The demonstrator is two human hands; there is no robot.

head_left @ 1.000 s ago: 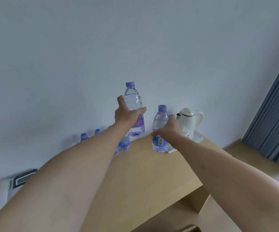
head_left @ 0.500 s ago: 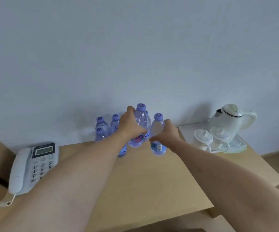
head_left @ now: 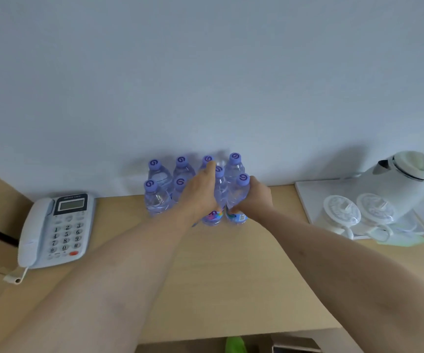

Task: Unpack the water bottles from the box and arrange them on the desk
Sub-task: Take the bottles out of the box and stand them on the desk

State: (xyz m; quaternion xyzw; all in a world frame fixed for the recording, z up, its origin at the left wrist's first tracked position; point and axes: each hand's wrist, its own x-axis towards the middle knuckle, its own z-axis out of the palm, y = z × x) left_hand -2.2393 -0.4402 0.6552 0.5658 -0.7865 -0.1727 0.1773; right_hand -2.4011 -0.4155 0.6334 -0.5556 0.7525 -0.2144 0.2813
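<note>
Several clear water bottles with purple caps stand in two rows against the wall at the back of the wooden desk [head_left: 231, 276]. My left hand [head_left: 200, 197] is wrapped around a front-row bottle [head_left: 219, 189] whose base rests on the desk. My right hand [head_left: 255, 200] grips the bottle [head_left: 238, 197] at the right end of the front row, also standing on the desk. The two held bottles stand side by side, touching. The other bottles [head_left: 154, 197] stand to the left and behind. The box itself is not clearly in view.
A white desk phone [head_left: 53, 228] lies at the desk's left end. At the right a white tray [head_left: 307, 200] carries a white kettle [head_left: 404, 179] and two upturned cups [head_left: 342, 212]. Something green [head_left: 235, 345] shows below the desk's front edge.
Both hands lowered their bottles from the air onto the desk, into the front row beside the other bottles. My view has tilted down and to the left.
</note>
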